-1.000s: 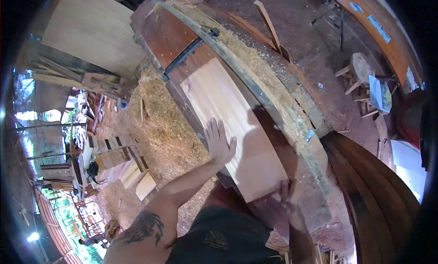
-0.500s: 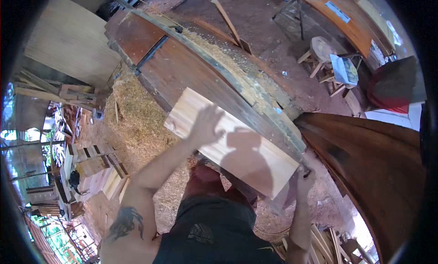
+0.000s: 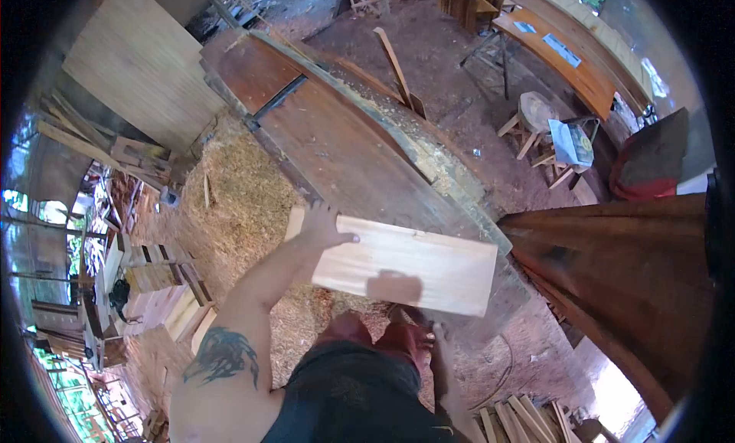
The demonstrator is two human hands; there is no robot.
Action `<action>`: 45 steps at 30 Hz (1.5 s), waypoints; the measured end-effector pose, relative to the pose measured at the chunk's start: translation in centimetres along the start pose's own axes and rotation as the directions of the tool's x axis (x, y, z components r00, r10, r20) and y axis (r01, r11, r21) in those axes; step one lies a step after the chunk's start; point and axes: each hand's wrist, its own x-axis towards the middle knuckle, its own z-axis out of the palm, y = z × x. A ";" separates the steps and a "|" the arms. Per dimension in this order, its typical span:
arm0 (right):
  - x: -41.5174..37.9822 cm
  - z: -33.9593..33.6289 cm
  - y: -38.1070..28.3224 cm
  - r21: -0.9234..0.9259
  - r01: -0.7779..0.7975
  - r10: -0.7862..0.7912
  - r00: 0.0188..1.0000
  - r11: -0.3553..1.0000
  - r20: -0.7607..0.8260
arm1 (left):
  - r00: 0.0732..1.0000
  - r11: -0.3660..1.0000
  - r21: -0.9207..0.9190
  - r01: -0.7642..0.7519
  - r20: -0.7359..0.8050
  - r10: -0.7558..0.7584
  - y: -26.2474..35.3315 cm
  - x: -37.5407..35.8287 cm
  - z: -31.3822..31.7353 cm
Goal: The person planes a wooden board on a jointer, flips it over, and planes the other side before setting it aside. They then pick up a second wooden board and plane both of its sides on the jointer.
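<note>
I hold a pale, freshly planed board (image 3: 413,263) level in front of me, just off the near end of a long dark wooden bench (image 3: 337,152). My left hand (image 3: 321,225) grips the board's left end, thumb on top. My right hand (image 3: 439,340) is low, just under the board's near edge. Its fingers are in shadow, so I cannot tell whether it touches the board. My shadow falls on the board's middle.
A heap of sawdust and shavings (image 3: 237,190) lies left of the bench. Dark curved planks (image 3: 628,267) stand close on the right. A small stool (image 3: 536,110) is beyond them, a pale plywood sheet (image 3: 138,60) at the upper left, and loose sticks (image 3: 521,420) by my feet.
The board has come off the bench top and swung from lengthwise to crosswise in front of me. My left hand went from flat on its face to gripping its end. My right hand dropped below it.
</note>
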 end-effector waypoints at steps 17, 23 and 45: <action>3.6 13.9 -11.1 -0.629 0.204 -0.396 0.900 0.750 -0.181 | 0.966 0.631 -0.736 0.244 0.241 -0.092 -2.8 -13.1 18.8; 3.0 18.3 -9.4 -0.700 0.342 -0.519 0.854 0.627 -0.047 | 0.960 0.293 -0.918 0.269 0.230 -0.159 -2.4 -20.8 20.3; 3.0 -5.9 -7.4 -0.245 0.049 -0.083 0.988 0.968 -0.129 | 0.749 -0.330 -0.940 -0.082 0.160 -0.642 4.8 1.3 11.2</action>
